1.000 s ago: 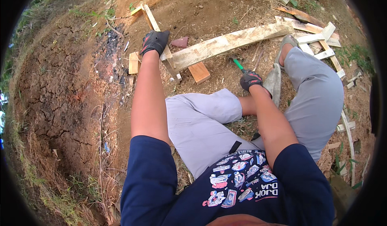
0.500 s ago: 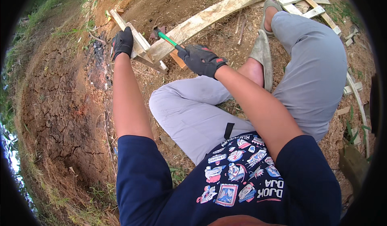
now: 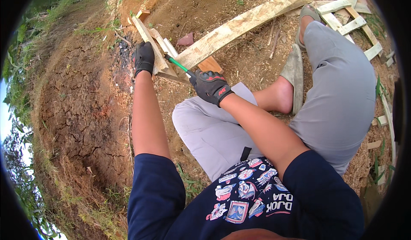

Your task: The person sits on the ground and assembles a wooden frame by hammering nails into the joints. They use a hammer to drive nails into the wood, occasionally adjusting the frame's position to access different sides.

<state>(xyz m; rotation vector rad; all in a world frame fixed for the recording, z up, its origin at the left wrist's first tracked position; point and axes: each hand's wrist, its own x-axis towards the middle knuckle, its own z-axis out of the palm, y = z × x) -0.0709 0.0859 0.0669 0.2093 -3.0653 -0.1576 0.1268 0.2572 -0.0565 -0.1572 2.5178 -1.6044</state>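
Observation:
My left hand (image 3: pixel 143 58), in a black glove, is closed around the near end of a narrow pale wooden plank (image 3: pixel 147 34). A hammer (image 3: pixel 178 65) with a green handle is gripped in my right hand (image 3: pixel 211 87), also gloved in black with red marks. Its dark head lies close against the held plank, partly hidden; contact cannot be made out. Just beyond the hammer, a long, wide wooden board (image 3: pixel 244 25) meets the narrow pieces at an angle and runs off to the far right. A short orange-brown wood piece (image 3: pixel 210 64) shows beneath the board.
Joined pale slats (image 3: pixel 353 26) lie at the far right, past my shoe (image 3: pixel 293 79). My bent legs (image 3: pixel 338 94) take up the right and middle. A flat reddish piece (image 3: pixel 186 39) rests on the dirt. Cracked earth (image 3: pixel 81 111) slopes along the left.
The hammer head has come nearer and leftward, from over the reddish piece to beside the held plank. My right hand has turned with it. The whole view has shifted slightly.

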